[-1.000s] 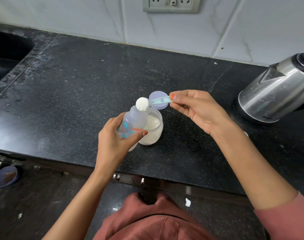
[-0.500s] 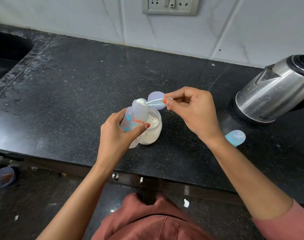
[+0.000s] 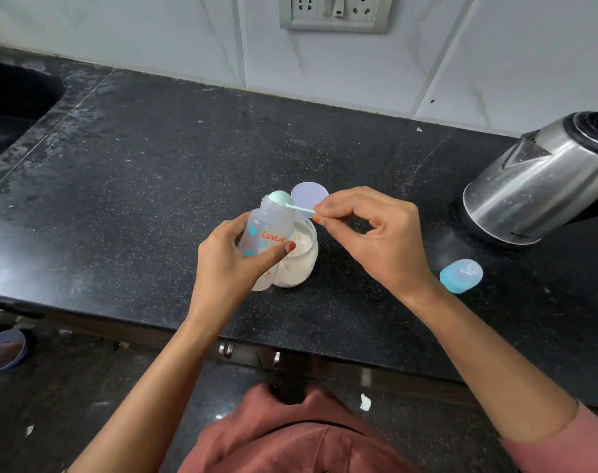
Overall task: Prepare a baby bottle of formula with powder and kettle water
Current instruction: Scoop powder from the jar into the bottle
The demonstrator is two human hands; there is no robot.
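Note:
My left hand (image 3: 227, 264) grips a clear baby bottle (image 3: 268, 230) with orange lettering, tilted over the counter. My right hand (image 3: 376, 240) pinches the handle of a pale green scoop (image 3: 283, 201), whose bowl is turned face down over the bottle's open mouth. Just behind the bottle stands an open jar of white formula powder (image 3: 301, 257), with its lilac lid (image 3: 309, 199) lying beyond it. A steel kettle (image 3: 543, 179) stands at the right. The bottle's blue cap (image 3: 461, 275) lies on the counter in front of the kettle.
The black granite counter (image 3: 137, 172) runs left to a dark sink (image 3: 7, 104). A socket panel (image 3: 335, 11) sits on the tiled wall behind. A small bowl (image 3: 4, 349) is on the floor at lower left.
The heaped scoop has been turned over at the bottle's mouth, so its powder no longer shows. The bottle stays in my left hand.

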